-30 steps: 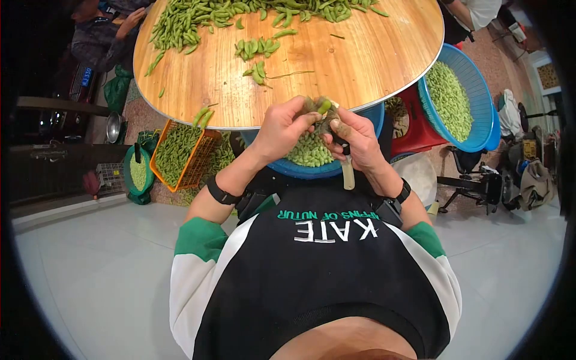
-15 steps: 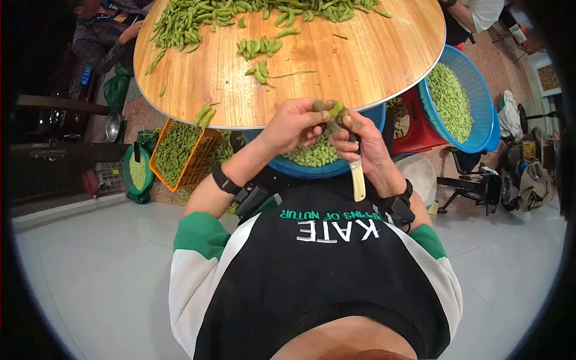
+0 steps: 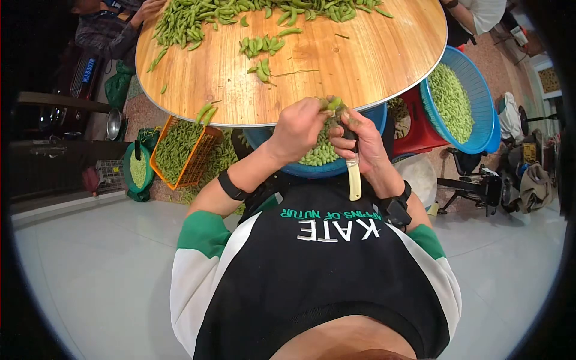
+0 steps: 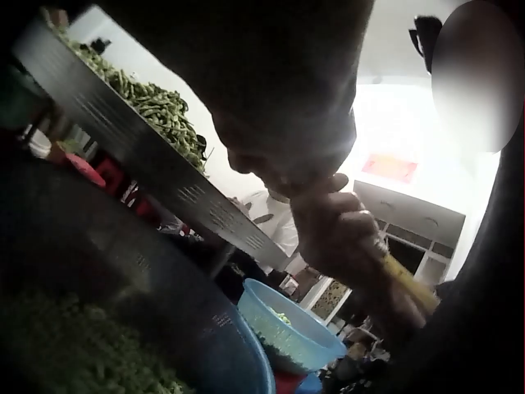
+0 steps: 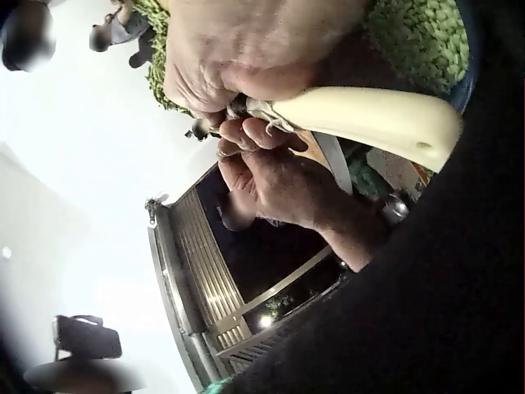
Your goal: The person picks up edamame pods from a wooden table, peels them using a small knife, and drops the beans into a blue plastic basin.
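From my seat I see the two hands drawn together over the tub (image 3: 377,118), fingertips meeting just off the near edge of the table (image 3: 390,66). The right hand (image 3: 365,143) is curled firmly round the dark part of a tool (image 3: 354,181); its pale handle runs from the fist back toward the chest, and I can't make out its working end. The left hand (image 3: 297,128) is bent in from the other side, knuckles up and blurred, so I can't tell whether it pinches or only touches.

The pod (image 3: 335,103) sits at the far tips of both hands, in the gap where they meet. Neither hand is clearly nearer. Too little of it shows for me to read its long axis. To my judgement, the relation that counts is this: pod ahead of the fist, handle behind it, left fingers beside the pod.

Below lie shelled beans (image 3: 320,157). Farther out, loose pods (image 3: 261,45) lie on the table, with an orange crate (image 3: 198,163) to the left and a blue basket (image 3: 476,99) to the right.
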`<act>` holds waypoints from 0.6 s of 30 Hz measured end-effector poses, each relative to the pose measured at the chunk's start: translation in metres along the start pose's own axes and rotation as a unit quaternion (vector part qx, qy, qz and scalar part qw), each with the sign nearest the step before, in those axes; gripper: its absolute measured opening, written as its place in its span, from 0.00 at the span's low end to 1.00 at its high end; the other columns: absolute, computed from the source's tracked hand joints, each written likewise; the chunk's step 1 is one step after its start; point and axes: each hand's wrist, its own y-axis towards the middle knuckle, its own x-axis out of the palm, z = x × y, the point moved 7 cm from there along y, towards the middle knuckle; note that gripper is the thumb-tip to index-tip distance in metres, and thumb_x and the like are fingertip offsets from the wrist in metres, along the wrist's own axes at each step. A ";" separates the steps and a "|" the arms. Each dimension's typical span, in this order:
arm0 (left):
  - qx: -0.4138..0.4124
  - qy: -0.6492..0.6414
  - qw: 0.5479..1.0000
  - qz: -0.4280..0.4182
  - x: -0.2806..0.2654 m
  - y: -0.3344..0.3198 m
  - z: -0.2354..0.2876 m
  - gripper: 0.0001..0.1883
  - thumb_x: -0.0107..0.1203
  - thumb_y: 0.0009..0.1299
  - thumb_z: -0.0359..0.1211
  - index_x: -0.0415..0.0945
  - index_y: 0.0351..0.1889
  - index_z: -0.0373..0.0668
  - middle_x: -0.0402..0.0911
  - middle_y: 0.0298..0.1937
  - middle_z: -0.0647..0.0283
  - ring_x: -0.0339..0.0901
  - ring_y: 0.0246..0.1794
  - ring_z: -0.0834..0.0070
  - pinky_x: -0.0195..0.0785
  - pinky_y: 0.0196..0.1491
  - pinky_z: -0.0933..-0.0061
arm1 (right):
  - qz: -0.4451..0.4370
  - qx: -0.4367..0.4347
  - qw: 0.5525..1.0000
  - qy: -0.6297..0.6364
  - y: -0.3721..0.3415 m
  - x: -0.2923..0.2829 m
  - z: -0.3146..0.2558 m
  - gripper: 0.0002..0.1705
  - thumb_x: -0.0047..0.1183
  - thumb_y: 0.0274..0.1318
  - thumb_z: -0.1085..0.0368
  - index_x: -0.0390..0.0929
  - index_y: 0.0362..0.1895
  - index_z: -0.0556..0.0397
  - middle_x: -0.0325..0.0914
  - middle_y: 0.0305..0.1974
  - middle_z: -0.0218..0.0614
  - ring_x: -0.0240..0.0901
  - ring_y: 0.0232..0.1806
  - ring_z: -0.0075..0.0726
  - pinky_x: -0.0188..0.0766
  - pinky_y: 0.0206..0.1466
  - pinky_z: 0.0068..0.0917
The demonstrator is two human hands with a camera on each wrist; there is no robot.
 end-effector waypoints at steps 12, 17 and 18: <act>-0.201 -0.142 0.969 -0.004 0.013 -0.011 -0.017 0.04 0.53 0.64 0.25 0.71 0.30 0.33 0.74 0.26 0.47 0.74 0.24 0.57 0.66 0.27 0.63 | 0.142 -0.344 0.695 -0.615 -0.010 0.010 -0.032 0.14 0.56 0.57 0.70 0.73 0.47 0.61 0.77 0.32 0.41 0.72 0.25 0.35 0.71 0.30 0.27; -0.097 -0.059 0.993 0.022 0.006 -0.012 0.008 0.03 0.52 0.60 0.23 0.68 0.30 0.34 0.72 0.24 0.47 0.73 0.27 0.48 0.66 0.30 0.54 | 0.103 -0.426 0.577 -0.689 -0.013 0.020 -0.035 0.18 0.56 0.49 0.75 0.71 0.47 0.62 0.73 0.32 0.48 0.74 0.31 0.49 0.71 0.36 0.35; -0.091 -0.057 0.994 0.004 0.011 -0.016 0.008 0.04 0.52 0.60 0.23 0.69 0.30 0.34 0.72 0.24 0.47 0.73 0.27 0.48 0.66 0.30 0.54 | 0.094 -0.444 0.545 -0.705 -0.014 0.024 -0.033 0.18 0.56 0.48 0.76 0.71 0.46 0.62 0.72 0.32 0.48 0.73 0.31 0.51 0.71 0.35 0.35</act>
